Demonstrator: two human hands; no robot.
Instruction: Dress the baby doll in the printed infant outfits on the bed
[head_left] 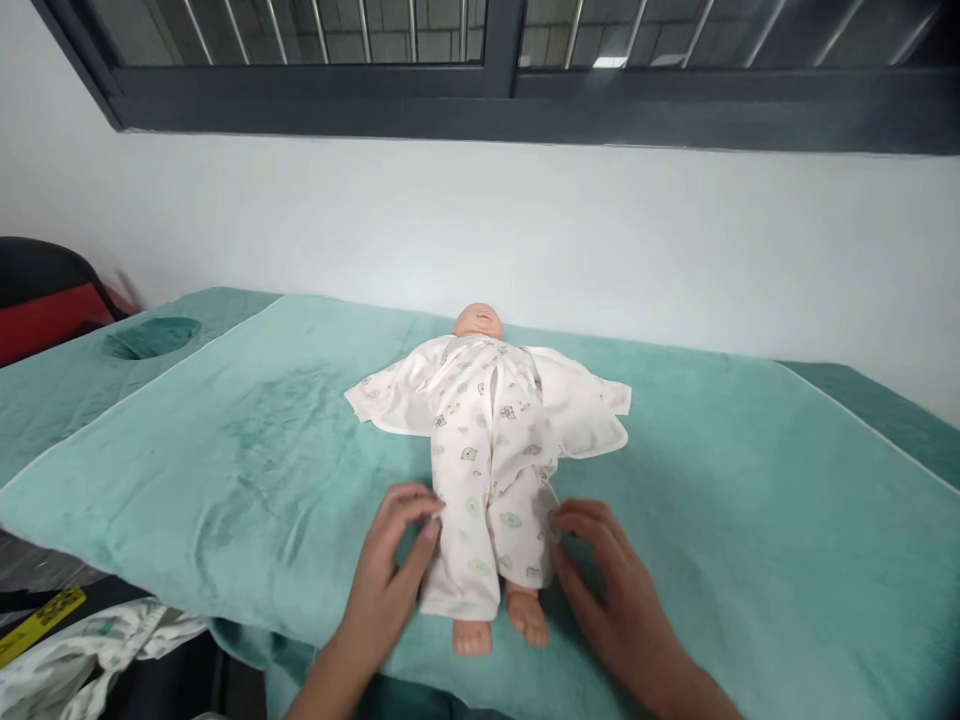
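A baby doll lies on its back, with its head toward the wall and its feet toward me. It wears a white top with the sleeves spread wide. White patterned baby trousers cover its torso and legs, and both bare feet stick out of the leg ends. At the trousers' left edge, my left hand pinches the cloth between thumb and fingers. My right hand is closed in a similar pinch on the other trouser leg's outer edge, around knee height.
A green plush cover spreads over the bed under the doll. A face hole shows at the left. Patterned cloth and a yellow label lie below the left edge. A red and black chair stands far left; a wall is behind.
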